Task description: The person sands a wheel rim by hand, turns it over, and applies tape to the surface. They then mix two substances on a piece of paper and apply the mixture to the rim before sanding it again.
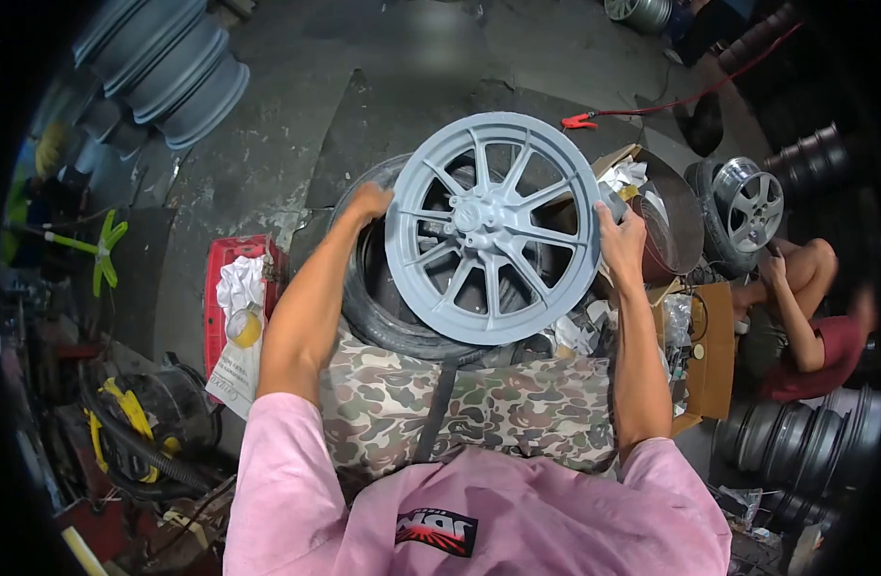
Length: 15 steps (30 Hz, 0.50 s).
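Note:
A grey-primed spoked wheel rim (493, 226) lies tilted on top of a black tyre (383, 307) in front of me. My left hand (368, 204) grips the rim's left edge. My right hand (621, 240) holds its right edge. Both arms reach forward over my camouflage-patterned lap (459, 408).
A red crate (217, 288) with rags and tape stands at left. Grey rims (167, 67) are stacked at upper left. A cardboard box (711, 350) of odds and ends sits at right, where another person (805, 326) crouches beside a silver wheel (748, 206). More rims (805, 442) lie at lower right.

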Each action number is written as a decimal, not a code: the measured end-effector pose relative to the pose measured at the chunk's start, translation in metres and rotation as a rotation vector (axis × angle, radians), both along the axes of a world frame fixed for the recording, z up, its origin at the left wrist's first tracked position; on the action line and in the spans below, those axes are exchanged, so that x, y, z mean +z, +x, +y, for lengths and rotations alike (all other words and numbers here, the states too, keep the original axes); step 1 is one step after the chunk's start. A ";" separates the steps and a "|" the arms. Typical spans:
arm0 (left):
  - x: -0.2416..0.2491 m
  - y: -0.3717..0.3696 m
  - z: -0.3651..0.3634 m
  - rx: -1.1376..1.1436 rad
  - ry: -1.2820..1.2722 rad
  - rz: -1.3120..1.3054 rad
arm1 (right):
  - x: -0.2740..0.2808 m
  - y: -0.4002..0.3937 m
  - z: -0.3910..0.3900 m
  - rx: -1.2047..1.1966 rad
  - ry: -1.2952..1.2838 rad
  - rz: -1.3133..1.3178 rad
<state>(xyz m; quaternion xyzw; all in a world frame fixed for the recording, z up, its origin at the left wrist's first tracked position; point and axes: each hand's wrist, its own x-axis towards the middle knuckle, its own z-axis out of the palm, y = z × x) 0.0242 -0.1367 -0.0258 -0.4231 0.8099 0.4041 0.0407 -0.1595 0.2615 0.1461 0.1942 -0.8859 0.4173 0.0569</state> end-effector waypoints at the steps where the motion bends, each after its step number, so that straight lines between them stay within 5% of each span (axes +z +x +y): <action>1: -0.008 0.007 0.005 -0.010 0.048 -0.090 | 0.000 -0.004 0.002 0.010 0.030 -0.020; 8: -0.055 0.011 0.013 0.151 0.374 0.080 | -0.009 -0.020 0.009 -0.059 0.118 -0.109; 10: -0.056 0.008 0.011 0.139 0.289 0.047 | -0.012 -0.023 0.009 -0.063 0.102 -0.128; 14: 0.017 0.014 0.017 0.136 0.171 -0.062 | -0.035 -0.030 0.018 -0.164 0.091 -0.161; 15: 0.026 0.021 0.008 0.040 -0.119 0.014 | -0.042 -0.029 0.019 -0.191 0.052 -0.198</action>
